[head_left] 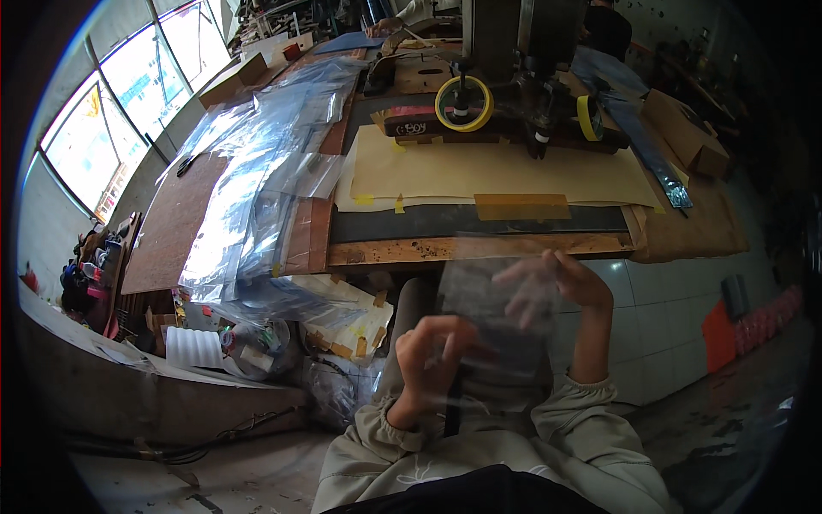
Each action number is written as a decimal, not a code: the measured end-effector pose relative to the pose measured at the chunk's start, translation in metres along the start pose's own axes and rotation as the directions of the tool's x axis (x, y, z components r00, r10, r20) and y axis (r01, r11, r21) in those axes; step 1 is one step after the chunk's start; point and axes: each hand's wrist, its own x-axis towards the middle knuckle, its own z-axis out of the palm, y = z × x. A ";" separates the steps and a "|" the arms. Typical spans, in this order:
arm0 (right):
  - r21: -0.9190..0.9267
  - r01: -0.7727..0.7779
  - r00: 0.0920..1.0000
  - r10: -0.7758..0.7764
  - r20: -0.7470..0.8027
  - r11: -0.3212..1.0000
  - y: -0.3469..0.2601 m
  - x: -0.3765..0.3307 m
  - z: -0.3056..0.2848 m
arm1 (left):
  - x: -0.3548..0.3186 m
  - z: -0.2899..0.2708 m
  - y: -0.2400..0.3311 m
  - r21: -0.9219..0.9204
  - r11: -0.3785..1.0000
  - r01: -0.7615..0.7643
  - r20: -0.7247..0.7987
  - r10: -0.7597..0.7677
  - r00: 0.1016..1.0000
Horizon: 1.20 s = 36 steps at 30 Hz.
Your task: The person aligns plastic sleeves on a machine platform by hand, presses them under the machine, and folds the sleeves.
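In front of my lap I hold a thin clear plastic sheet (pixel 492 325), somewhat blurred, below the front edge of the work table. My left hand (pixel 435 347) is closed at its lower left side, fingers curled. My right hand (pixel 578 278) grips the sheet's upper right edge, and some of its fingers show through the plastic. Beyond the sheet, a cream card sheet (pixel 497 176) lies on the dark bed of a press, with a piece of brown tape (pixel 522 206) along its near edge. The dark press bar (pixel 514 133) stands over the card's far part.
Many clear plastic sheets (pixel 248 197) lie in overlapping layers at left on a brown board (pixel 167 223). Yellow tape rolls (pixel 490 107) hang at the press. A cardboard box (pixel 685 133) stands at right. Another person's hand (pixel 385 27) rests at the far side.
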 end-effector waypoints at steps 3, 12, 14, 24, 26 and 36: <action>-0.470 0.042 0.767 -0.330 -0.551 0.882 -0.013 -0.003 0.015 | 0.015 0.007 -0.004 -0.130 0.918 0.375 -0.087 -0.387 0.918; -0.911 0.333 0.631 -0.775 0.025 0.242 -0.038 -0.014 0.073 | 0.028 0.017 -0.009 -0.188 0.859 0.476 0.087 -0.469 0.879; -0.828 0.393 0.549 -0.825 -0.138 0.399 -0.031 -0.011 0.071 | 0.021 0.020 -0.025 -0.008 0.949 0.314 0.161 -0.308 0.937; -0.836 -0.164 0.405 -0.738 -0.541 0.523 -0.033 0.080 -0.038 | 0.036 0.022 -0.010 -0.032 0.798 0.601 0.342 -0.556 0.757; -0.817 -0.422 0.474 -0.672 -0.568 0.393 -0.028 0.092 -0.047 | 0.034 0.018 -0.005 -0.035 0.786 0.617 0.365 -0.565 0.740; -0.956 -0.280 0.764 -0.584 -0.275 0.084 0.001 0.124 -0.053 | -0.001 0.019 0.023 0.109 0.888 0.446 0.342 -0.455 0.822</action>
